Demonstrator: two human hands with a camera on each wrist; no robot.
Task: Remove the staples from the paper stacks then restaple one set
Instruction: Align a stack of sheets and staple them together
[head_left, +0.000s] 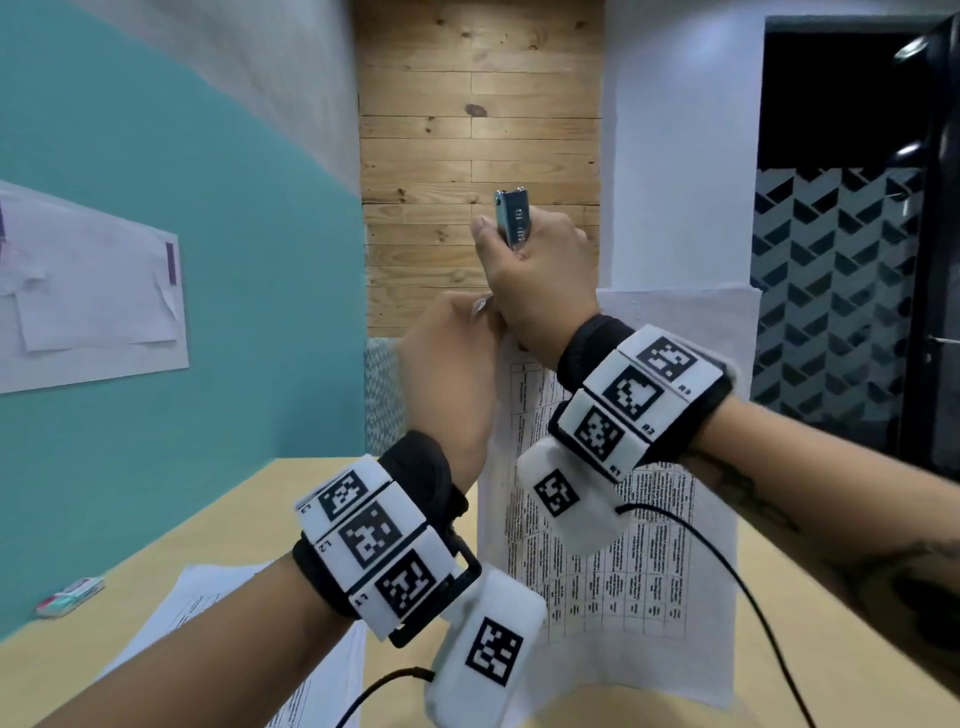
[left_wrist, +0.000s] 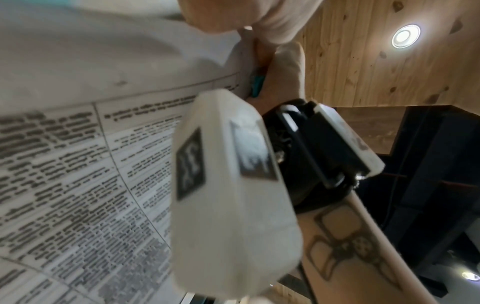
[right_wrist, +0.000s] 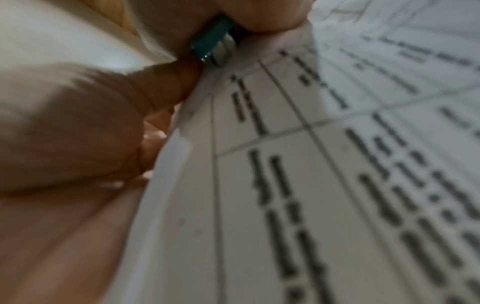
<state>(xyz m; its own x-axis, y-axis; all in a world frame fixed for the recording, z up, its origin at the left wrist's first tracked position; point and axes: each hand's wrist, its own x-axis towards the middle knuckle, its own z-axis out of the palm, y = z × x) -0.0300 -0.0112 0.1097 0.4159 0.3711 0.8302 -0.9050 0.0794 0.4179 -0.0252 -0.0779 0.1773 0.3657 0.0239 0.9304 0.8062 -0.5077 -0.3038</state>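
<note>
You've got the paper stack (head_left: 613, 597) lifted up off the desk (head_left: 171, 545), hanging more or less upright in front of you, printed table side facing you. Your left hand (head_left: 447, 364) has its grip pinched on the top left corner of the sheets, fingers curled round the edge. Your right hand (head_left: 540, 275) is right above it, touching the left one, with its grip wrapped around a small stapler (head_left: 513, 215); the metal end pokes up out of your fist. In the right wrist view the teal and silver tip of the stapler (right_wrist: 214, 46) sits right against the corner of the page, next to your left thumb (right_wrist: 166, 86). Whether the corner is actually between the stapler's halves, I can't tell, too blurry. Down on the desk there's a second paper stack (head_left: 208, 613) lying flat at your lower left, and further left, near the teal wall, a small white and teal thing (head_left: 70, 596) that I can't make out properly.
</note>
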